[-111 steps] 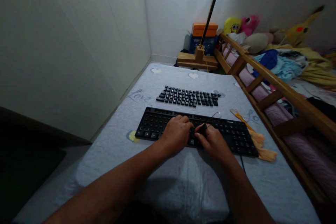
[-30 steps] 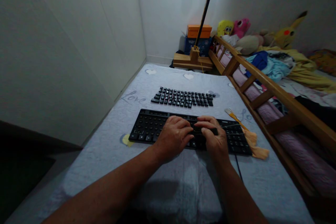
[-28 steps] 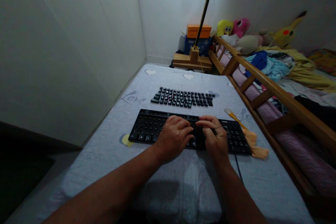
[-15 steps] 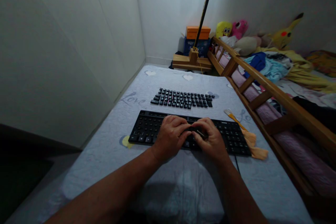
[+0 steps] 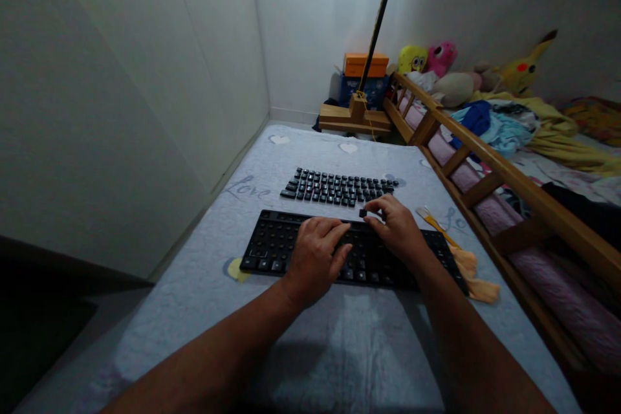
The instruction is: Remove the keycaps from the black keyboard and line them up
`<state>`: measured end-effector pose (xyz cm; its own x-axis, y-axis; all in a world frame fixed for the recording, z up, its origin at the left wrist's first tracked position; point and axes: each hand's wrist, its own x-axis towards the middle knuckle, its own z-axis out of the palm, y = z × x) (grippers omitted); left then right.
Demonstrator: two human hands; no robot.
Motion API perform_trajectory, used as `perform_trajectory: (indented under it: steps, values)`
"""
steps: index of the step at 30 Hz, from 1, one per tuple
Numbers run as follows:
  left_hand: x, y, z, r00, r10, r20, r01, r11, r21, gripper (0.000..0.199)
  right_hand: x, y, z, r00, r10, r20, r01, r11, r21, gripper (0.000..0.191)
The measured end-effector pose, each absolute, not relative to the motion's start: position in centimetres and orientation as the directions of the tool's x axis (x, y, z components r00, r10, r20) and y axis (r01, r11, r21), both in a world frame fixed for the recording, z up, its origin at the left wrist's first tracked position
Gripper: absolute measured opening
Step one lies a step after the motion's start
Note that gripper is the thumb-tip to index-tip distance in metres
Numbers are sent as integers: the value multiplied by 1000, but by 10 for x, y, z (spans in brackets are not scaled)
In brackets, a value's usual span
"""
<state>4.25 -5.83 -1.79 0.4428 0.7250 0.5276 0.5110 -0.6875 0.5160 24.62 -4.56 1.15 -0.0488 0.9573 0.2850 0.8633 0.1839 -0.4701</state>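
Observation:
A black keyboard (image 5: 276,239) lies on the bed sheet, with many of its keycaps off on the left and middle. My left hand (image 5: 317,252) rests over its middle, thumb and fingers apart, holding nothing. My right hand (image 5: 394,226) is above the keyboard's back edge, pinching a small black keycap (image 5: 363,213) between thumb and fingertips. Behind the keyboard, loose keycaps (image 5: 330,187) are laid out in rows; my right hand is close to their near right side.
A brush with a yellow handle (image 5: 439,226) and an orange cloth (image 5: 478,278) lie right of the keyboard. A wooden bed rail (image 5: 509,171) runs along the right side. Beyond the far edge stands a pole on a wooden base (image 5: 354,118).
My right hand has moved away from my left, forward past the keyboard's back edge, and a keycap now shows in its fingers. My left hand has barely moved, its fingers now apart.

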Motion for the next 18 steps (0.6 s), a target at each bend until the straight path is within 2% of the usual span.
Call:
perform_trajectory:
  steps: [5,18]
  values:
    - [43,-58,-19,454,715,532,509,-698,503,25,260,-2,-1,60,991,120,962,-25,-271,17]
    - [42,-59,-16,528,661,533,468,-750,467,22,255,15,-16,74,996,58,980,-62,-191,19]
